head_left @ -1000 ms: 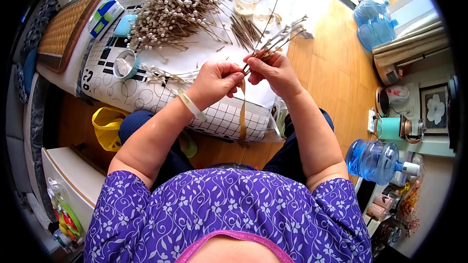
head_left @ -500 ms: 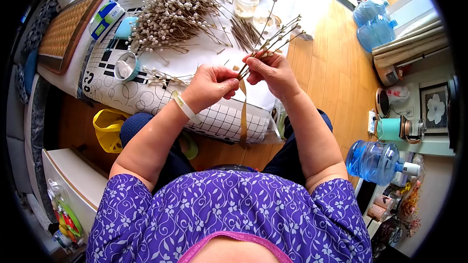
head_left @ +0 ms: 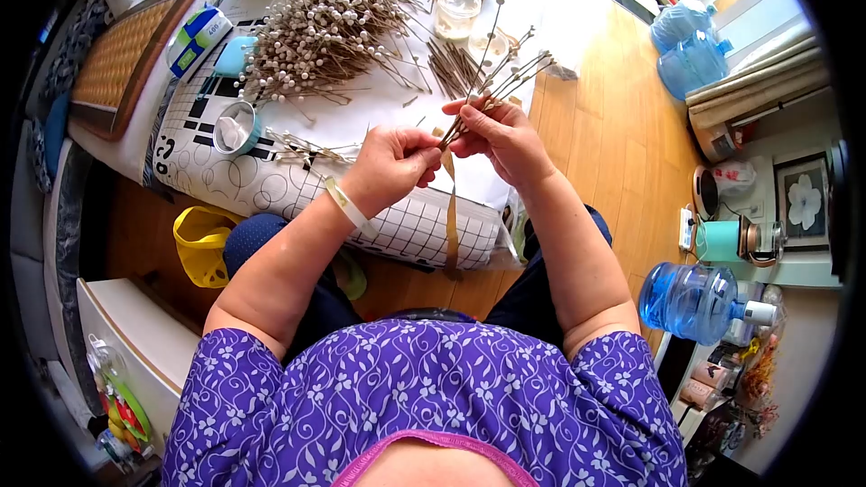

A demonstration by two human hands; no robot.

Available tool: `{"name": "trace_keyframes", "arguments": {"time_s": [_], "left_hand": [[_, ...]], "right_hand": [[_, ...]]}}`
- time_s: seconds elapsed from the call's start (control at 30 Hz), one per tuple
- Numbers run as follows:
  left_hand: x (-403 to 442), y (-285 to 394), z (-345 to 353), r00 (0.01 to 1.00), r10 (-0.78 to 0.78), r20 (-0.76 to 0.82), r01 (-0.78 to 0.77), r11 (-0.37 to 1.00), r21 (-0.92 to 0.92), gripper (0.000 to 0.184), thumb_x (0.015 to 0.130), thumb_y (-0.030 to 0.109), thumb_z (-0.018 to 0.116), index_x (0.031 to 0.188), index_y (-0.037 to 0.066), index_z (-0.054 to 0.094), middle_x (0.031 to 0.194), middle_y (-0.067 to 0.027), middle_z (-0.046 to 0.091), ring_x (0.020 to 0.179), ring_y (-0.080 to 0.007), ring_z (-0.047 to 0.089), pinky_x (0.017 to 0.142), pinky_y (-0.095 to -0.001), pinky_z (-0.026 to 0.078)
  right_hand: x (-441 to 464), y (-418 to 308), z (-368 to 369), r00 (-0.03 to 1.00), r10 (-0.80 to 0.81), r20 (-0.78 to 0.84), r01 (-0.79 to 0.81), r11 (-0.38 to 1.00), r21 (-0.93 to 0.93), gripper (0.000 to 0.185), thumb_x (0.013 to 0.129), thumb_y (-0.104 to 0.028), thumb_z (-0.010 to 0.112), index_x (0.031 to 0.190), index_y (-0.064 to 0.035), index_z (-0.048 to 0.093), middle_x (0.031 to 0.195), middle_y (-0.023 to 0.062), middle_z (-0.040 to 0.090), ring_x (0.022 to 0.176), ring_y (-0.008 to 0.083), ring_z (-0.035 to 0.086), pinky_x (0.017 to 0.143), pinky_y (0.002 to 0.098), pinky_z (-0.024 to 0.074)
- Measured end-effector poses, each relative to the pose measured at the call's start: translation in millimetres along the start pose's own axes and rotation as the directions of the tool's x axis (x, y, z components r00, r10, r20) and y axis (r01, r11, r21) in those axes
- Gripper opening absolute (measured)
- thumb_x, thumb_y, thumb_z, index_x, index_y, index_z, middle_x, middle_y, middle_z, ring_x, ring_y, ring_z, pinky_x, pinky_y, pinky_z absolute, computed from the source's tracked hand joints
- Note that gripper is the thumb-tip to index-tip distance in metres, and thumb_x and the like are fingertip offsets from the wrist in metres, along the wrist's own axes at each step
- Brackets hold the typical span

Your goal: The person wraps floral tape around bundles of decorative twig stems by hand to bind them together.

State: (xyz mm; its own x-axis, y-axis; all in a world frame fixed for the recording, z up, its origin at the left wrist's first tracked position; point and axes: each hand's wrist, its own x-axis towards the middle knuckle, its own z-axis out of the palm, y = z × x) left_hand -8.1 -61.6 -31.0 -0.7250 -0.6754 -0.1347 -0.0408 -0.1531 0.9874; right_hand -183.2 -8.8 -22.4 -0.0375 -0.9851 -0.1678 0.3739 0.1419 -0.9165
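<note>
Above the table's near edge, my right hand [head_left: 494,137] is closed around a small spray of thin budded stems [head_left: 512,77] that fan up and to the right. My left hand [head_left: 395,162] pinches the lower end of the same stems, close to my right fingers. From that spot a long brown tape strip [head_left: 452,216] hangs down past the table edge. Which fingers grip the tape is hidden. Behind my hands lies a pile of cut brown sticks [head_left: 454,68]. A large heap of stems with white bead-like tips [head_left: 325,32] is farther left.
A round tub of white stuff [head_left: 236,128] and a few loose stems [head_left: 311,146] lie left of my hands. Clear plastic tubs [head_left: 457,11] stand behind. A yellow bag [head_left: 202,239] is on the floor at left; a blue water bottle [head_left: 690,302] is at right.
The spray in my hands has turned slightly, its tips shifting a little left and down. Both hands keep their grip in nearly the same place.
</note>
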Motion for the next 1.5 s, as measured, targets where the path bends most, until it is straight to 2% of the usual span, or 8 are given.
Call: {"name": "trace_keyframes", "arguments": {"time_s": [0.13,0.33,0.47,0.53,0.8,1.2,1.47,1.5], "left_hand": [[1,9,-4,0.997,-0.048,-0.058,0.044,0.997,-0.063,0.011,0.081,0.004,0.054,0.086,-0.004,0.060,0.068,-0.0049,0.059,0.055,-0.0075,0.055,0.051,-0.0192,0.047],[0,22,-32,0.987,0.053,-0.153,-0.081,0.979,-0.186,0.009,0.080,0.003,0.057,0.087,-0.003,0.059,0.069,-0.0075,0.061,0.056,-0.0096,0.057,0.050,-0.0210,0.049],[0,31,-40,0.977,0.090,-0.193,-0.126,0.974,-0.188,0.008,0.080,0.003,0.058,0.085,-0.003,0.059,0.070,-0.0072,0.061,0.057,-0.0090,0.057,0.050,-0.0206,0.048],[-1,33,-41,0.977,0.098,-0.187,-0.134,0.973,-0.190,0.008,0.080,0.003,0.057,0.085,-0.003,0.058,0.070,-0.0072,0.061,0.057,-0.0090,0.057,0.050,-0.0206,0.048],[-1,33,-42,0.977,0.102,-0.190,-0.142,0.967,-0.211,0.008,0.080,0.003,0.057,0.086,-0.002,0.059,0.069,-0.0082,0.061,0.055,-0.0103,0.057,0.049,-0.0213,0.049],[-3,39,-44,0.972,0.110,-0.208,-0.152,0.969,-0.198,0.006,0.080,0.002,0.056,0.083,-0.003,0.058,0.069,-0.0069,0.061,0.053,-0.0076,0.055,0.049,-0.0194,0.048],[-2,39,-45,0.970,0.116,-0.215,-0.161,0.966,-0.204,0.006,0.080,0.002,0.055,0.083,-0.003,0.058,0.069,-0.0070,0.061,0.053,-0.0080,0.056,0.050,-0.0197,0.048],[-2,40,-45,0.971,0.112,-0.211,-0.157,0.965,-0.211,0.006,0.080,0.001,0.055,0.083,-0.004,0.058,0.069,-0.0070,0.061,0.053,-0.0080,0.056,0.050,-0.0198,0.048]], "right_hand": [[-3,-5,-7,0.990,-0.027,0.140,0.034,0.998,-0.043,0.032,0.083,-0.018,0.056,0.110,0.0002,0.051,0.083,0.0047,0.059,0.070,0.0112,0.060,0.063,0.0227,0.0498],[28,-9,-58,0.889,-0.337,-0.310,0.146,0.851,-0.504,0.016,0.079,-0.009,0.058,0.092,0.0002,0.061,0.076,0.0051,0.062,0.066,0.0112,0.058,0.056,0.0224,0.0468],[52,-21,-68,0.851,-0.441,-0.284,0.027,0.578,-0.816,0.011,0.076,-0.009,0.060,0.080,-0.0005,0.064,0.068,0.0065,0.063,0.064,0.0112,0.059,0.056,0.0239,0.0454],[70,-13,-65,0.849,-0.493,-0.192,-0.076,0.245,-0.967,0.013,0.074,-0.015,0.061,0.080,-0.0036,0.065,0.068,0.0090,0.063,0.063,0.0155,0.060,0.060,0.0276,0.0461],[100,-3,-32,0.889,-0.386,-0.248,-0.301,-0.082,-0.950,0.023,0.072,-0.028,0.057,0.075,-0.0064,0.065,0.080,0.0139,0.063,0.081,0.0270,0.059,0.074,0.0355,0.0462],[89,-20,-45,0.909,-0.359,-0.213,-0.161,0.167,-0.973,0.018,0.068,-0.020,0.054,0.076,-0.0088,0.066,0.075,0.0118,0.063,0.073,0.0262,0.060,0.070,0.0324,0.0466],[90,-35,-44,0.949,-0.149,-0.276,-0.136,0.597,-0.791,0.016,0.083,-0.015,0.047,0.086,-0.0027,0.057,0.067,0.0131,0.062,0.067,0.0242,0.060,0.066,0.0346,0.0468],[99,-38,-49,0.925,-0.360,-0.124,-0.006,0.312,-0.950,0.016,0.086,-0.017,0.046,0.090,-0.0042,0.055,0.071,0.0140,0.062,0.068,0.0264,0.060,0.067,0.0360,0.0467]]}}
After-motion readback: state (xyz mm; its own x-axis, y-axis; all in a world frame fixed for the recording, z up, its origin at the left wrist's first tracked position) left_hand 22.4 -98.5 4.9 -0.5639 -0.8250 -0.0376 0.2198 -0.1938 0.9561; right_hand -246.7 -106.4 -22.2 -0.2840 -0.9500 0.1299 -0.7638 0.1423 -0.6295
